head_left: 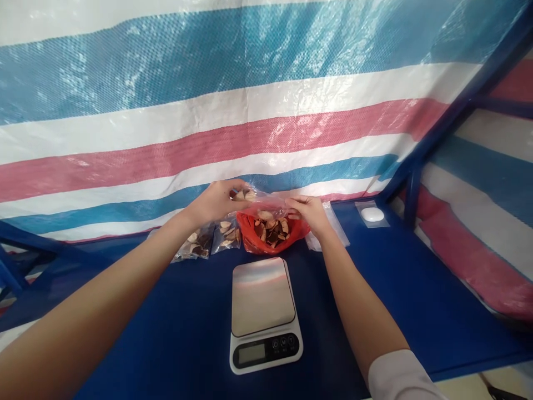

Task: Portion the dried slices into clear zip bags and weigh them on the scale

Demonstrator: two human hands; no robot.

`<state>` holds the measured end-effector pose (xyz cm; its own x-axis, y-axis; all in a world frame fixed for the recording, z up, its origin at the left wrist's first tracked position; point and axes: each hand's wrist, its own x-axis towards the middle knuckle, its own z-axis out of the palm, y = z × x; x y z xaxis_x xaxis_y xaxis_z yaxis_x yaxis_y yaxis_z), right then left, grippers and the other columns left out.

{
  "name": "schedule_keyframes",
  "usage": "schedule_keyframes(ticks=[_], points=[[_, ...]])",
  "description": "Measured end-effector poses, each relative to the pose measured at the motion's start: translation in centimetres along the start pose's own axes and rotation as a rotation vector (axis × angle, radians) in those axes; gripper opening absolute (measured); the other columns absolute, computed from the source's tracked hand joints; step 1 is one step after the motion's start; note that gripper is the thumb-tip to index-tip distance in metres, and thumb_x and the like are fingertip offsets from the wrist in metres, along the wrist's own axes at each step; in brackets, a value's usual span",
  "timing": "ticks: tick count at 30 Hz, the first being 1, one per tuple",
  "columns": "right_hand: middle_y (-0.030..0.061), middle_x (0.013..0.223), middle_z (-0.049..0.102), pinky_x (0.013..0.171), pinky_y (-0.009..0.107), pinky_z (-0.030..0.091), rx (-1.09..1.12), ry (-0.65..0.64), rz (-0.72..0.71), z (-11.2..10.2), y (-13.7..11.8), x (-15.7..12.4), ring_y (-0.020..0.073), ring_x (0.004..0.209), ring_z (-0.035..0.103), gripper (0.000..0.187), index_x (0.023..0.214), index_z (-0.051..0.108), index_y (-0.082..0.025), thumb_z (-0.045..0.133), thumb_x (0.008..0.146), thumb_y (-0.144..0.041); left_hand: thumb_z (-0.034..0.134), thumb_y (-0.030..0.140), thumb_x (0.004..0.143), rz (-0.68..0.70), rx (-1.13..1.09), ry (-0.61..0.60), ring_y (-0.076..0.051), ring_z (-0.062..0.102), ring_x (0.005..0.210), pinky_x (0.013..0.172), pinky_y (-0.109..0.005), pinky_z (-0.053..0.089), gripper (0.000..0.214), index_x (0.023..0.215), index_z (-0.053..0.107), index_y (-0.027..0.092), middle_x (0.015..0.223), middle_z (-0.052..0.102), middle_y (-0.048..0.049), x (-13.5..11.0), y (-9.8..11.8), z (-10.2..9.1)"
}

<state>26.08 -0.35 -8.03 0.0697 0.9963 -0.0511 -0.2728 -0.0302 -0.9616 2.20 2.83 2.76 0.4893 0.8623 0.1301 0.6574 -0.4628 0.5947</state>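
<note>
My left hand (pixel 217 201) pinches a few brown and white slices together with the rim of a small clear plastic bag (pixel 266 198), held above a red bag (pixel 272 233) full of the same slices. My right hand (pixel 310 214) grips the clear bag's other edge, fingers closed. Both hands hover at the far side of the blue table (pixel 375 289), just beyond a white kitchen scale (pixel 263 311) with a bare steel plate.
Two filled clear bags (pixel 210 238) lie left of the red bag. A stack of flat clear bags (pixel 333 228) lies to its right. A small white object (pixel 372 214) sits at the back right. A striped tarpaulin (pixel 250 111) walls the back and the right.
</note>
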Motion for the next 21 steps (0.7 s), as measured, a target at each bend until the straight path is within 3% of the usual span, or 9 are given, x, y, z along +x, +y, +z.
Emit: schedule_keyframes(ticks=[9, 12, 18, 21], points=[[0.0043, 0.078, 0.078, 0.076, 0.029, 0.064, -0.051, -0.011, 0.025, 0.0, 0.7, 0.1, 0.0169, 0.073, 0.075, 0.015, 0.087, 0.08, -0.015, 0.079, 0.077, -0.027, 0.075, 0.051, 0.073, -0.053, -0.039, 0.024, -0.016, 0.053, 0.06, 0.059, -0.029, 0.041, 0.033, 0.081, 0.074, 0.02, 0.063, 0.057, 0.0005, 0.3, 0.4, 0.5], [0.005, 0.079, 0.078, 0.074, 0.027, 0.064, -0.065, -0.027, 0.052, 0.0, 0.8, 0.2, 0.0167, 0.073, 0.075, 0.011, 0.087, 0.08, -0.015, 0.076, 0.081, -0.023, 0.072, 0.052, 0.078, -0.059, -0.024, 0.015, -0.018, 0.058, 0.066, 0.062, -0.03, 0.045, 0.033, 0.08, 0.075, 0.019, 0.068, 0.065, -0.0014, 0.2, 0.6, 0.5], [0.0063, 0.083, 0.079, 0.074, 0.027, 0.063, -0.097, -0.065, 0.071, -0.1, 0.9, 0.1, 0.018, 0.077, 0.076, 0.011, 0.088, 0.08, -0.014, 0.071, 0.085, -0.021, 0.07, 0.055, 0.08, -0.063, -0.023, 0.052, -0.023, 0.068, 0.083, 0.072, -0.03, 0.051, 0.037, 0.094, 0.082, 0.023, 0.089, 0.079, -0.0044, 0.6, -0.3, 0.7], [0.0054, 0.083, 0.08, 0.074, 0.027, 0.063, -0.11, -0.059, 0.066, -0.1, 1.1, 0.2, 0.0183, 0.078, 0.076, 0.012, 0.089, 0.08, -0.015, 0.073, 0.084, -0.023, 0.069, 0.057, 0.08, -0.05, -0.008, 0.085, -0.023, 0.068, 0.08, 0.069, -0.03, 0.051, 0.04, 0.095, 0.083, 0.023, 0.087, 0.079, -0.004, 0.7, -0.7, 0.8]])
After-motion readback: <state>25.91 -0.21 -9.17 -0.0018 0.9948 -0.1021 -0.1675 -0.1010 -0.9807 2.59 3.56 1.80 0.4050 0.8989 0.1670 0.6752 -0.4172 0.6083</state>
